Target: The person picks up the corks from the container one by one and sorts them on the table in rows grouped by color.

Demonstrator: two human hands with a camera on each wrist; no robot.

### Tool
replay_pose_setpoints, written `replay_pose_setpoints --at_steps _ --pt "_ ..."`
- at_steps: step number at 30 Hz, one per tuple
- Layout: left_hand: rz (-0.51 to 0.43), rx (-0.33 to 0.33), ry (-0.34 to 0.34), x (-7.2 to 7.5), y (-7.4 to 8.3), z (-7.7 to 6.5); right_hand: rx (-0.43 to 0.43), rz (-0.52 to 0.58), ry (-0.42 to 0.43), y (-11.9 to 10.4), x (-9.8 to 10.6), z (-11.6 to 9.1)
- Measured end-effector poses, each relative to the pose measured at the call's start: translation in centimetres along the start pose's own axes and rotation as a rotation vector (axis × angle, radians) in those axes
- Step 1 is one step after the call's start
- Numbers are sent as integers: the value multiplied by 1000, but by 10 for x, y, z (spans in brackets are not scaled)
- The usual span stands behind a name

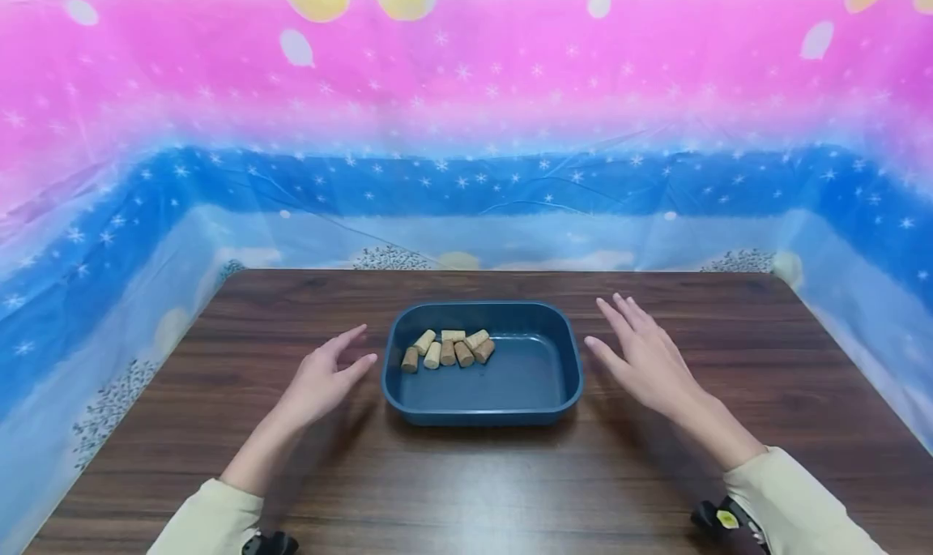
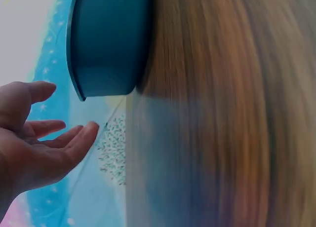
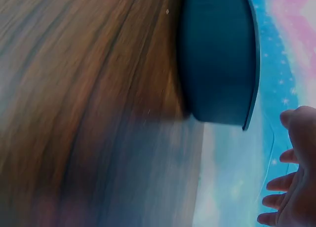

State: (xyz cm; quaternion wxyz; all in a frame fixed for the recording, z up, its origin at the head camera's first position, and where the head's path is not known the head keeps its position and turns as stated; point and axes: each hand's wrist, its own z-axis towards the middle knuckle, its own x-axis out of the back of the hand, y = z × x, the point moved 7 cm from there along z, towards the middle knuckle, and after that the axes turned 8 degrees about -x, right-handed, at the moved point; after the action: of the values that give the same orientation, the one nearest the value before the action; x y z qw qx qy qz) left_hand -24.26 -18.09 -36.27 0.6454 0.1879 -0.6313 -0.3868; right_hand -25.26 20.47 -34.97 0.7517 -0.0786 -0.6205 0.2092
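A dark blue rectangular tray with raised walls sits on the table, and several corks are gathered in its left half, some pale and some browner. Just left of the tray is my left hand, thumb and fingers spread apart and holding nothing. My right hand hovers off the tray's right side, fingers extended toward the back, also holding nothing. In the left wrist view the tray's outer wall shows beyond the fingers. The right wrist view has the opposite wall beside the right hand.
The tray stands on a dark wood-grain table that reflects light at the front. A pink and blue patterned cloth hangs behind the table and along both sides. Dark wrist straps show at the pale sleeves.
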Motion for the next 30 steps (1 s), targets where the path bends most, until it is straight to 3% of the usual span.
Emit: replay_pose_setpoints --at_steps 6,14,20,30 --pt "-254 97 18 -15 -7 9 -43 144 -19 -13 -1 3" --pt "-456 191 26 -27 -15 13 7 274 -9 -31 -2 6" --pt "-603 221 23 -31 -17 15 17 331 -43 -42 -9 10" --pt "-749 227 25 -35 -21 17 -66 478 -221 -60 -33 24"
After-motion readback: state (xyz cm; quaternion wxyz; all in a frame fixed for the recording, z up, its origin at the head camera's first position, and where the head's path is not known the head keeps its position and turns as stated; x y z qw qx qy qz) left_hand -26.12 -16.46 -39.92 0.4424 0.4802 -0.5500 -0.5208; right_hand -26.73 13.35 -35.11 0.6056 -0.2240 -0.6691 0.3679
